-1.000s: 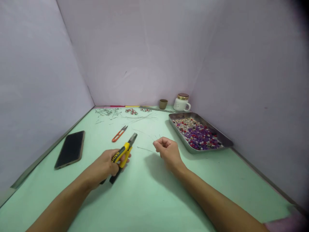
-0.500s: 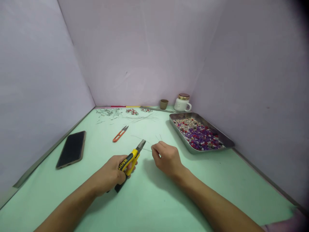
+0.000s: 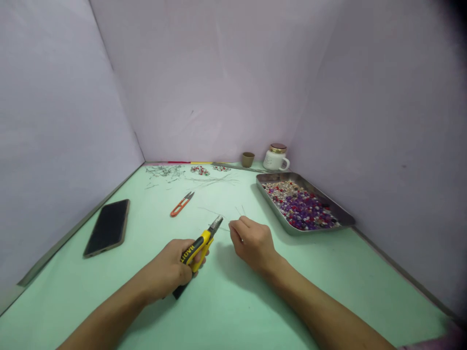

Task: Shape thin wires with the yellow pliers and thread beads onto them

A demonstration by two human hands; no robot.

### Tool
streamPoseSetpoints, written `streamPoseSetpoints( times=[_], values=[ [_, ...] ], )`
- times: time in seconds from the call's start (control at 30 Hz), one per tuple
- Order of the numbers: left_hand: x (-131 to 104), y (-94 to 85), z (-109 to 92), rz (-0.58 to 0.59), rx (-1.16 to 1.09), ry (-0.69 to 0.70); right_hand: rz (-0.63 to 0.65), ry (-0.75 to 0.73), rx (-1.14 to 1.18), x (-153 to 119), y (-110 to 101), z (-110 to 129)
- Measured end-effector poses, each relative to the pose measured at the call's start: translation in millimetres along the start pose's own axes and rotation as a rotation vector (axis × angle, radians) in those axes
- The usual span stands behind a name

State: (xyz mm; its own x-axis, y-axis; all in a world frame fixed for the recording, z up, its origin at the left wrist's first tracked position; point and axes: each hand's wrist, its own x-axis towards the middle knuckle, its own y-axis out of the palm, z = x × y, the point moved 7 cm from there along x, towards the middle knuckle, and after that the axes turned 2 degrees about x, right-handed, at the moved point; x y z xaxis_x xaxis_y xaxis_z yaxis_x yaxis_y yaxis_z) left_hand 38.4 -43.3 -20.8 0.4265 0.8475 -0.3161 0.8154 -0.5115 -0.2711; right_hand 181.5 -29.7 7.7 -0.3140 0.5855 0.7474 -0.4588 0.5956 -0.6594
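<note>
Pliers [image 3: 200, 244], yellow and black: gripped in the left hand [image 3: 171, 267], nose slanting toward the right hand [image 3: 253, 241], just beside it. Fine wires [image 3: 243, 210]: pinched in the right hand's curled fingers. Forearms: angled inward over green table [image 3: 222, 311].

Tabletop [image 3: 149, 218] lies open between phone [image 3: 107, 228] and snips [image 3: 179, 207]; rightward, wires [image 3: 211, 211] seemingly obstruct.

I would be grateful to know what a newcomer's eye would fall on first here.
Probably the yellow-and-black pliers, bright against the pale green table and held in the left hand near the centre. Next might come the metal tray on the right, with its purple, red and pale beads. Between them, the right hand pinches thin strands.
</note>
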Motion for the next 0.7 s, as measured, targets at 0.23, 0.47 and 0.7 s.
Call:
streamPoseSetpoints(
  times=[0.23,0.47,0.7],
  values=[
    [1,-6.0,-2,-0.072,-0.034,-0.022,0.004,0.063,0.184,-2,1,-4],
    [3,-21.9,0,-0.120,0.083,-0.016,0.222,0.645,0.779,-7,22,-25],
    [9,-29.9,-1,-0.153,0.036,-0.036,0.280,0.977,1.088,-15,38,-31]
  ],
)
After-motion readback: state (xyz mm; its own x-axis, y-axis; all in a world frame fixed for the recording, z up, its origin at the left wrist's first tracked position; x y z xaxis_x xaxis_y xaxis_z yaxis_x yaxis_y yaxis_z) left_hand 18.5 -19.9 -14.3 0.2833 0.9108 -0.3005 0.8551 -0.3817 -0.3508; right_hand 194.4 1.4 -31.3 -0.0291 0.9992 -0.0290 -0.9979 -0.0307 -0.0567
